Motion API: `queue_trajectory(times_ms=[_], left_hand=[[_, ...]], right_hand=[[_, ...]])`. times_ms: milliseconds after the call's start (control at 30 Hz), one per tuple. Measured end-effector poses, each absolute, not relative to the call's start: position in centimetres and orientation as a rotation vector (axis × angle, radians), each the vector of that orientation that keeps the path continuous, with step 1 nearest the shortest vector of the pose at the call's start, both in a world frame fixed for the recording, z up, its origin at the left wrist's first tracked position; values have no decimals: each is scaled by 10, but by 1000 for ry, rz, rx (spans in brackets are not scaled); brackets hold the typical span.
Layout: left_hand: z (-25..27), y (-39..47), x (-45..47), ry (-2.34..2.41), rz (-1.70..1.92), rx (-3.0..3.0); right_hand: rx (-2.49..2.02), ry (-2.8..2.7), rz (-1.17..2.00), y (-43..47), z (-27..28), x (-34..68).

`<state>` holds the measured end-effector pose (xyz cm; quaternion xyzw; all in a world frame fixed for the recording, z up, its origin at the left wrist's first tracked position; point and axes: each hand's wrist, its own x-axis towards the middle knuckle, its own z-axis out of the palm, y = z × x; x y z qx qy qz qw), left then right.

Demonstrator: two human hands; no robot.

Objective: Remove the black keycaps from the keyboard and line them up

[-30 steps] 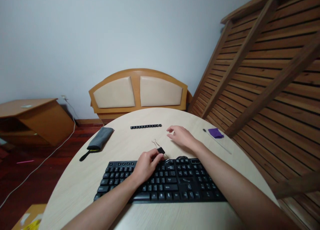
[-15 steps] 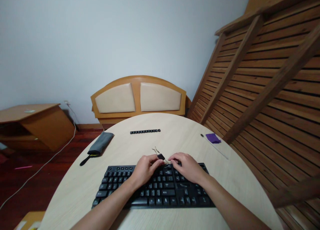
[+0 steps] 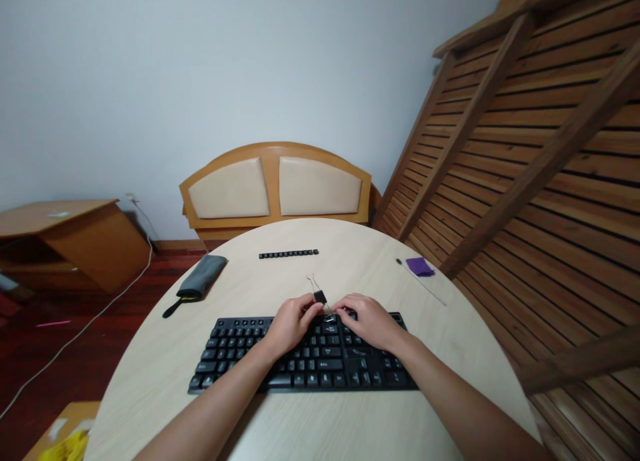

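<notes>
My left hand (image 3: 294, 322) is closed, thumb and forefinger pinching a wire keycap puller (image 3: 320, 297) with a small black body. Two thin prongs stick up from its far end, and its near wires reach toward my right hand. My right hand (image 3: 367, 321) is curled over the keyboard's upper edge. Its thumb and fingertips come together beside the near wires; what they hold, if anything, is too small to make out. Both hands rest over a black keyboard (image 3: 280, 379), which has a gap in its top row. Farther back, removed black keycaps (image 3: 289, 254) lie in a line.
A grey pouch (image 3: 204, 276) with a black strap lies at the table's left. On the right are a purple cloth (image 3: 420, 267) and a thin white stick with a dark tip (image 3: 424, 284). Behind the round table (image 3: 310, 424) stands a headboard (image 3: 275, 181); wooden slats lean right.
The view has shifted slightly, so the table items sit higher in the picture. My right fingertips are a little closer to the puller's near wires; my left hand keeps its pinch.
</notes>
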<state>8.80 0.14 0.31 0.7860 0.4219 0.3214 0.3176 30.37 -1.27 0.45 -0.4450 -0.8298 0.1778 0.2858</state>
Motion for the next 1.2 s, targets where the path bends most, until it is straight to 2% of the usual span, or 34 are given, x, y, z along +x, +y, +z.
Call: queue_trajectory(times_ms=[667,1200], left_hand=[[2,4,85,1031,829,2027],[5,-7,88,1054,709,2438]], right_hand=[[-1159,-2253,448,-10,3,305],[-1156,-2243,480,-13,5,306]])
